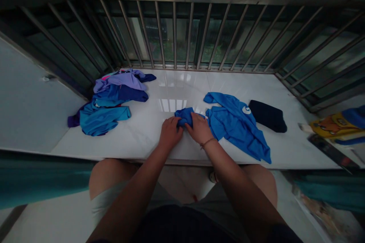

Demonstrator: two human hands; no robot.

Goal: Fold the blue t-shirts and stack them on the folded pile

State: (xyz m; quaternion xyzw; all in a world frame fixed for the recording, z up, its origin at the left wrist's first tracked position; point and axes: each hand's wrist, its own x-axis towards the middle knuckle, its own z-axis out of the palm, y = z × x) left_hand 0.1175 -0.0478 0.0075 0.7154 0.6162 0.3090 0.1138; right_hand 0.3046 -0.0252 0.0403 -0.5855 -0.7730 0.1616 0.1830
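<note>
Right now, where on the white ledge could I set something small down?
The ledge is bare between the clothes heap and left hand, and from the blue bundle back to the window bars. It's crowded at right, where the blue garment lies close beside the dark folded cloth.

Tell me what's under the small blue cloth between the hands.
The blue cloth lies on the glossy white ledge. The left hand and right hand partly cover it; anything directly beneath is hidden.

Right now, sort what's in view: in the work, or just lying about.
Likely in the work:
bunched blue cloth, touched by left hand and right hand
spread blue garment
clothes pile
dark folded cloth

Apparently lying about:
yellow-and-blue item
dark flat object
</note>
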